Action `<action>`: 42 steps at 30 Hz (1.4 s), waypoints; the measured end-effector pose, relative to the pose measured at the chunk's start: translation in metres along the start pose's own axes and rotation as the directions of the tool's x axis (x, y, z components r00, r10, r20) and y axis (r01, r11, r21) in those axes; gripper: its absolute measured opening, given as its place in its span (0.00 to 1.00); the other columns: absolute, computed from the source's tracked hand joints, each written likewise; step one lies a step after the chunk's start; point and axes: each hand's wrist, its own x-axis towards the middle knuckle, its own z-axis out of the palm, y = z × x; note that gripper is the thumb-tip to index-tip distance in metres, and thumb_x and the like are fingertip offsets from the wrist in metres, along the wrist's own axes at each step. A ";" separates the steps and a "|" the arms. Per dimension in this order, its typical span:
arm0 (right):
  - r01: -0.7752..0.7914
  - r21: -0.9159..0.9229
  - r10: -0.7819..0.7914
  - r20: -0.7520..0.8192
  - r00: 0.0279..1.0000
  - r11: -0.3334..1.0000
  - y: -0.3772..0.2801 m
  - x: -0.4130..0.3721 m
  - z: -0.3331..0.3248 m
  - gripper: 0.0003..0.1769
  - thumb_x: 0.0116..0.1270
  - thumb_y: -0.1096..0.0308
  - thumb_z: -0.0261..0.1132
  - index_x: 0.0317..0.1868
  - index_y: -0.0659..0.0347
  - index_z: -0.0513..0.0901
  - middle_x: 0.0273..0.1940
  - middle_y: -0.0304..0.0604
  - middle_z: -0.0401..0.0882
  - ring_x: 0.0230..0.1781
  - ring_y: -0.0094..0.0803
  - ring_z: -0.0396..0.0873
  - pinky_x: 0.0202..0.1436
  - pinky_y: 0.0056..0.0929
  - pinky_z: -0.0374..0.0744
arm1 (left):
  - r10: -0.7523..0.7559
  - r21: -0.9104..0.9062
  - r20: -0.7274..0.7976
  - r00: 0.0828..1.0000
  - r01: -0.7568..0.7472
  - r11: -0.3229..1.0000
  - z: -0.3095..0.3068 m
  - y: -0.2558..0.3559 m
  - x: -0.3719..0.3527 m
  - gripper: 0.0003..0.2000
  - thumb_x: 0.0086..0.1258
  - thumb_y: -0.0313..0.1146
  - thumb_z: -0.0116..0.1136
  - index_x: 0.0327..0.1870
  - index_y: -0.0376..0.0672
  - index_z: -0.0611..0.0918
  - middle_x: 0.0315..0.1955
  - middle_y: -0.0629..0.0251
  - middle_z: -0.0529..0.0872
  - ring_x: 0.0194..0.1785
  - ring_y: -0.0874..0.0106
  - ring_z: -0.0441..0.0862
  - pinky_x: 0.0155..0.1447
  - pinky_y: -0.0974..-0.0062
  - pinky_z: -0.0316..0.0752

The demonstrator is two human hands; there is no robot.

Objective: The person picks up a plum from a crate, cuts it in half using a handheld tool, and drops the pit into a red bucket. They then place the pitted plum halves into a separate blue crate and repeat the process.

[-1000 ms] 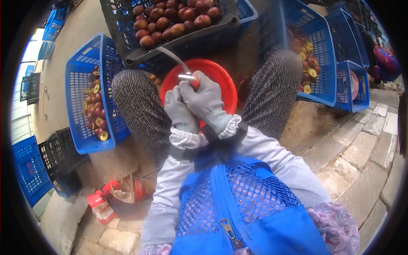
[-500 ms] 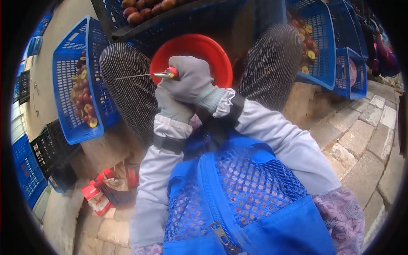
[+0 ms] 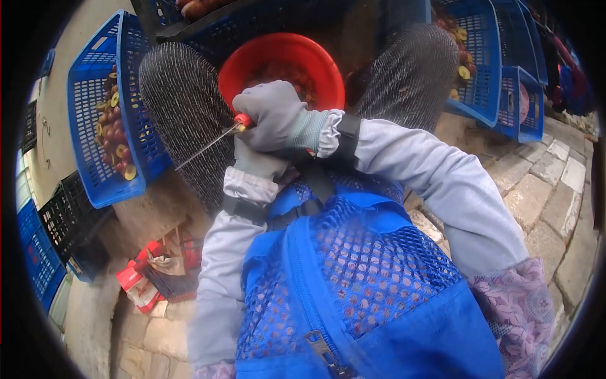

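My right hand (image 3: 271, 114), in a grey glove, is closed around the red handle of a thin-bladed tool (image 3: 206, 150). Its long, narrow metal blade points down and left, across my left thigh. Beneath the right hand is my gloved left hand (image 3: 255, 161); its fingers are hidden, so what it holds cannot be made out. Both hands are together at the near rim of a red bowl (image 3: 328, 76), which has reddish fruit pieces (image 3: 297, 74) in it. A small red bit (image 3: 310, 152) shows below my right wrist.
Blue crates (image 3: 142, 161) (image 3: 489, 110) with whole and halved fruit stand beside both knees. A dark crate of fruit (image 3: 196, 28) is beyond the bowl. Black crates (image 3: 69, 211) and a red-and-white package (image 3: 137, 284) are at lower left. Stone paving (image 3: 527, 189) lies right.
The blade has swung from pointing almost straight left to pointing down and left. The hands have shifted slightly relative to the bowl, and fruit pieces inside it now show.
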 end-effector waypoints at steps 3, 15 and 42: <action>-0.086 0.046 0.084 0.052 0.995 0.995 -0.001 0.011 -0.009 0.09 0.49 0.64 0.67 0.22 0.56 0.74 0.23 0.46 0.74 0.27 0.46 0.76 0.30 0.38 0.73 | -0.185 -0.497 0.046 0.982 0.183 0.848 -0.013 0.009 0.021 0.27 0.52 0.30 0.68 0.55 0.39 0.73 0.49 0.59 0.80 0.54 0.67 0.79 0.56 0.70 0.75; -0.597 0.687 0.630 0.256 0.733 0.415 -0.017 -0.029 -0.099 0.18 0.71 0.51 0.53 0.47 0.59 0.72 0.29 0.37 0.77 0.22 0.19 0.73 0.26 0.18 0.72 | -0.117 -0.769 0.429 0.896 0.293 -0.568 -0.052 0.038 0.053 0.22 0.69 0.49 0.50 0.58 0.45 0.76 0.47 0.65 0.83 0.42 0.72 0.81 0.42 0.73 0.78; -0.498 0.071 0.495 0.061 0.867 0.864 -0.030 -0.049 -0.082 0.12 0.71 0.56 0.54 0.44 0.55 0.72 0.27 0.51 0.79 0.32 0.50 0.81 0.33 0.45 0.76 | -0.036 -0.813 0.238 0.971 0.179 -0.555 -0.058 0.058 0.047 0.30 0.70 0.45 0.52 0.66 0.32 0.63 0.59 0.47 0.72 0.63 0.56 0.71 0.69 0.59 0.62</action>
